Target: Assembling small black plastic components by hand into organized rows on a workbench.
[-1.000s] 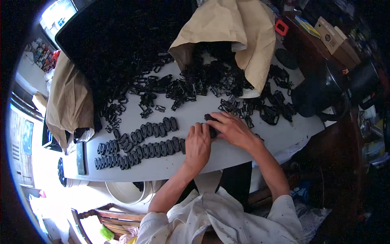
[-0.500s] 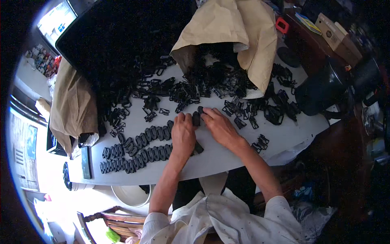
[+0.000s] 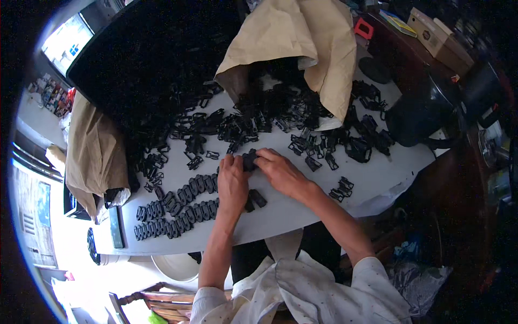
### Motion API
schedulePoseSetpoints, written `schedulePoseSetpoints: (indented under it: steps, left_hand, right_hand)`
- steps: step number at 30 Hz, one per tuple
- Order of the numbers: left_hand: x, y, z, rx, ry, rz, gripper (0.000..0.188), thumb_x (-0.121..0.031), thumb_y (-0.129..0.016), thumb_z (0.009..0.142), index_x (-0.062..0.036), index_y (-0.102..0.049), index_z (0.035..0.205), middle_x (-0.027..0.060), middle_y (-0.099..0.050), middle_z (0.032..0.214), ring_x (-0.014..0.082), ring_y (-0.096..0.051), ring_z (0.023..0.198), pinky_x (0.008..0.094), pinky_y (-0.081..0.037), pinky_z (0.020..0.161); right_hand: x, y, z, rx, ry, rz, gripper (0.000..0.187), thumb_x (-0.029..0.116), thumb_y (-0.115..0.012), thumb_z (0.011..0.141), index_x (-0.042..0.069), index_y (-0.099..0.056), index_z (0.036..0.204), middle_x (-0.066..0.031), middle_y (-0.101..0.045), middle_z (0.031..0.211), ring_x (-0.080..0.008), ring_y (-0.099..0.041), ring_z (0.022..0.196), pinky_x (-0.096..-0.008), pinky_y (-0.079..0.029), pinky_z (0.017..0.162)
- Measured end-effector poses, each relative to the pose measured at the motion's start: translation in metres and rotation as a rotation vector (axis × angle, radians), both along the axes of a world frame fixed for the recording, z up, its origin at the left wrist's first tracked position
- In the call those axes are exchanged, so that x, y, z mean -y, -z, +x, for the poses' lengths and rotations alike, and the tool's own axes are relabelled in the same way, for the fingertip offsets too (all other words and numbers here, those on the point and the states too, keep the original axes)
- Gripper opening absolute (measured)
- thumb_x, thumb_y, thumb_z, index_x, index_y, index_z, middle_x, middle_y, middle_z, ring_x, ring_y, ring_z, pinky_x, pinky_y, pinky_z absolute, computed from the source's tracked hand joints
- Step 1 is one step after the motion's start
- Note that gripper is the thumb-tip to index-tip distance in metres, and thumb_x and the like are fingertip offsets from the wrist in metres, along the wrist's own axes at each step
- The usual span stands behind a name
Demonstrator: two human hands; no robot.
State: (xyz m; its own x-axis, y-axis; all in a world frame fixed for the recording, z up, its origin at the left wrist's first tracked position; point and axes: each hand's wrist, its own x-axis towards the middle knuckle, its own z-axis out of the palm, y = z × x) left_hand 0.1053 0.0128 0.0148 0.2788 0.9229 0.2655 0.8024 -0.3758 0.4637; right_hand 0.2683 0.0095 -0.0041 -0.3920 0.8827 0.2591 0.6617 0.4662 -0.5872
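Observation:
Close together over the middle of the table, my left hand [image 3: 232,178] and my right hand [image 3: 278,168] have their fingers closed around small black plastic parts [image 3: 249,159] pressed side by side between them. My fingers partly cover these parts. To the left, similar parts stand in two curved rows, a back row [image 3: 188,193] and a front row [image 3: 178,224], whose right ends run behind my left hand. A couple of dark parts [image 3: 258,198] lie just right of my left wrist.
Loose black plastic frames [image 3: 259,121] are heaped at the back, spilling from a brown paper sack [image 3: 275,38]. Another sack [image 3: 97,148] stands at the left. Several frames [image 3: 341,189] lie right of my right forearm on the white table [image 3: 302,208]. A black container [image 3: 418,116] stands at the right.
My right hand has moved left toward my left hand, bringing its black part against the others there. The whole view has shifted slightly.

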Motion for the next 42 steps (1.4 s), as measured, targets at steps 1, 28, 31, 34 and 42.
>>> schedulePoseSetpoints:
  steps: [1,28,31,34,42]
  left_hand:
    - [0.000,0.000,-0.001,0.002,0.008,0.000,0.027,0.003,-0.065,0.066,0.0028,-0.054,0.091,0.0195,-0.052,0.093,0.0386,-0.052,0.091,0.0452,-0.046,0.075]
    - [0.004,0.017,0.128,0.095,0.358,-0.104,0.026,-0.012,-0.070,0.073,-0.0041,-0.063,0.097,0.0186,-0.063,0.094,0.0366,-0.061,0.081,0.0438,-0.050,0.070]
    - [0.004,0.017,0.127,0.158,0.320,-0.066,0.023,-0.014,-0.069,0.077,-0.0040,-0.063,0.097,0.0209,-0.065,0.090,0.0383,-0.063,0.076,0.0458,-0.049,0.067]
    - [0.006,0.007,0.124,0.045,0.242,-0.132,0.024,-0.014,-0.066,0.080,-0.0036,-0.063,0.100,0.0221,-0.065,0.087,0.0391,-0.063,0.075,0.0463,-0.049,0.064]
    - [0.003,0.003,0.104,0.177,0.242,0.041,0.015,-0.010,-0.064,0.080,-0.0054,-0.061,0.093,0.0175,-0.059,0.082,0.0384,-0.060,0.071,0.0455,-0.047,0.060]
  right_hand:
    - [0.000,0.000,0.000,-0.039,-0.019,0.000,0.028,-0.008,-0.050,0.080,-0.007,-0.059,0.106,-0.0199,-0.053,0.118,-0.0347,-0.052,0.112,-0.0381,-0.045,0.093]
    - [0.082,-0.027,0.168,0.187,0.818,0.229,0.029,-0.002,-0.070,0.068,0.005,-0.064,0.095,-0.0108,-0.056,0.092,-0.0315,-0.056,0.090,-0.0415,-0.047,0.073]
    - [0.073,-0.016,0.165,0.349,0.773,0.165,0.030,0.000,-0.071,0.067,0.007,-0.064,0.095,-0.0100,-0.054,0.092,-0.0313,-0.056,0.089,-0.0422,-0.047,0.073]
    - [0.071,-0.009,0.166,0.401,0.880,0.098,0.029,0.001,-0.071,0.067,0.009,-0.063,0.094,-0.0094,-0.054,0.090,-0.0314,-0.056,0.089,-0.0427,-0.048,0.073]
    - [0.079,-0.011,0.172,0.024,0.744,0.167,0.027,-0.002,-0.071,0.067,0.005,-0.060,0.091,-0.0105,-0.058,0.085,-0.0301,-0.060,0.077,-0.0386,-0.049,0.067]
